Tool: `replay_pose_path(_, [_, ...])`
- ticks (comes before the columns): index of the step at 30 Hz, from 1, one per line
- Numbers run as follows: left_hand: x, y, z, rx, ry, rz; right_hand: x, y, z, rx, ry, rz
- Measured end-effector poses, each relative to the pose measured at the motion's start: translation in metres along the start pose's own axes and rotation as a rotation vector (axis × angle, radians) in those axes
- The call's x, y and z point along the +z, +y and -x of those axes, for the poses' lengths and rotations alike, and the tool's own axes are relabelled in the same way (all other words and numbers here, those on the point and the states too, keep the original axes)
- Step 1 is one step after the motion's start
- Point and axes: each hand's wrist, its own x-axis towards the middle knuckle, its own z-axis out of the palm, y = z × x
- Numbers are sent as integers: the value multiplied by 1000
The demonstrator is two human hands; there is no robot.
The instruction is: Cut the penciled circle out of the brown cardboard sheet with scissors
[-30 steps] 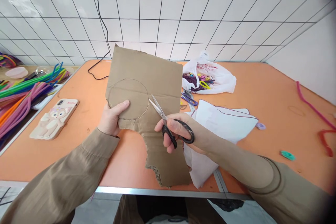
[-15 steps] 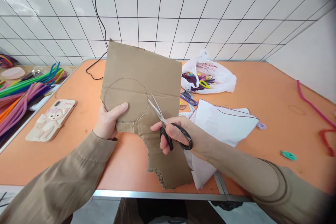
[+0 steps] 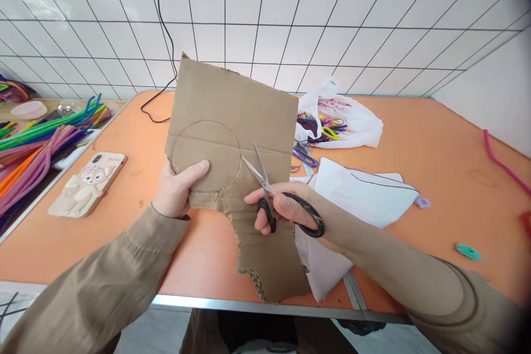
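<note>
A piece of brown cardboard [image 3: 232, 94] is held up over the table, a pencil-like circle drawn on its left part. My left hand [image 3: 178, 185] grips its left edge, the thumb lying on the front inside the circle and the other fingers hidden behind. In my right hand [image 3: 286, 207] is a pair of scissors [image 3: 265, 182] with black handles, thumb and fingers through the loops. The blades are spread apart in front of the cardboard, one tip near the right side of the circle. The cardboard's lower edge has a curved, ragged cut-out.
White cloth [image 3: 352, 193] with dark stitched edging lies right of the cardboard, below a white plastic bag [image 3: 357, 124] of yarn and small tools. Left are a phone in a bear case [image 3: 89, 185] and colourful pipe cleaners [image 3: 45, 149]. A teal ring-like piece [image 3: 467, 251] lies right.
The scissor blades have spread wider, with the handles further apart. The whole scene has shifted slightly right in view; my left hand keeps the same grip on the cardboard.
</note>
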Motion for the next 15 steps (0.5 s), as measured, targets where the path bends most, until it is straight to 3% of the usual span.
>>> replay_pose_path(8, [-3,-5,3,-41,-63,12,1,1,-2,-8,2,-53])
replay_pose_path(15, [-1,-9,6,-207,-80,39,1,3,-5,35,23,-67])
